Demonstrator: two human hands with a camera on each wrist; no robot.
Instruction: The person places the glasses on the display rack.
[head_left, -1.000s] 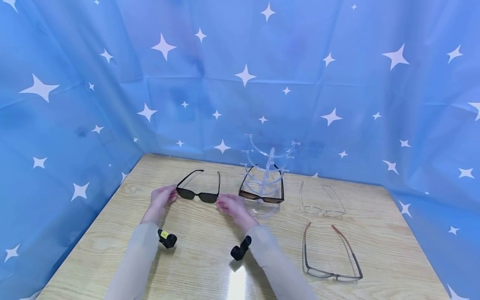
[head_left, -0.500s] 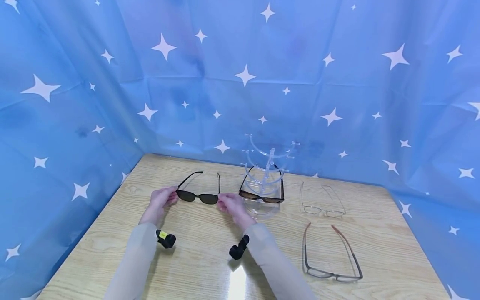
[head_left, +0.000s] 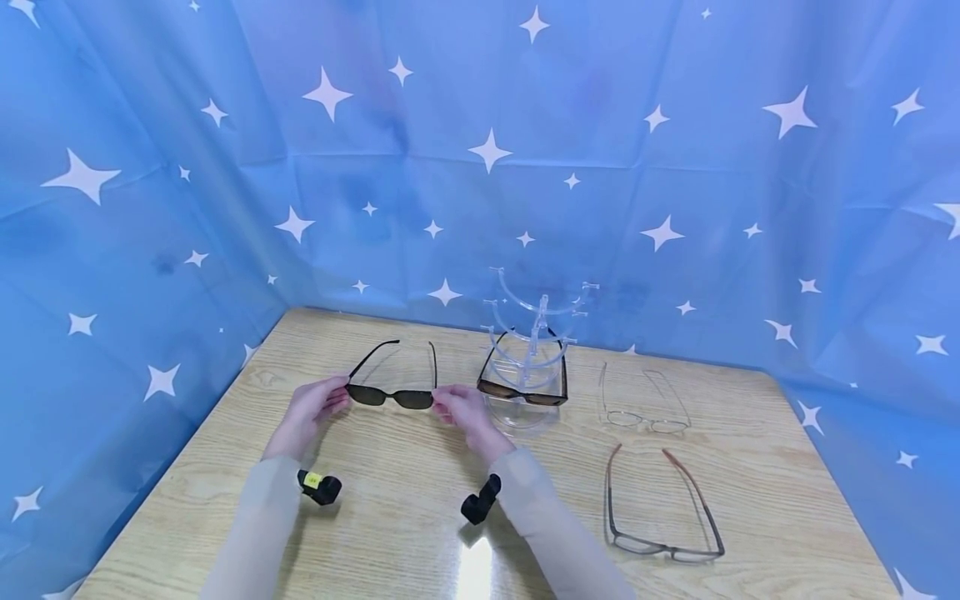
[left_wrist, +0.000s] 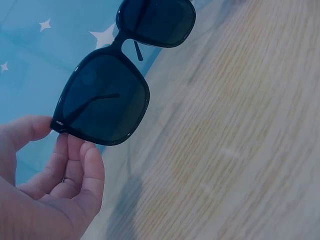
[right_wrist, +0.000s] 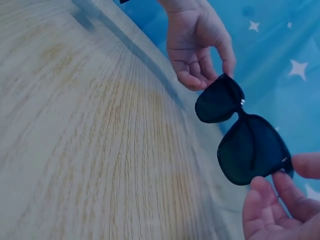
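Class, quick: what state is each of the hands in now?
Left hand: holding one end of the black sunglasses.
Right hand: holding their other end.

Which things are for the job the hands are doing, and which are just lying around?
In the job:
black sunglasses
left hand and right hand, both holding them

Seemingly just around, untouched:
clear stand
brown sunglasses
thin-rimmed glasses
gray-framed glasses

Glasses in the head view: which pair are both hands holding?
The black sunglasses, pinched at opposite ends by the left hand and the right hand; neither grips the brown pair, wire pair or grey pair.
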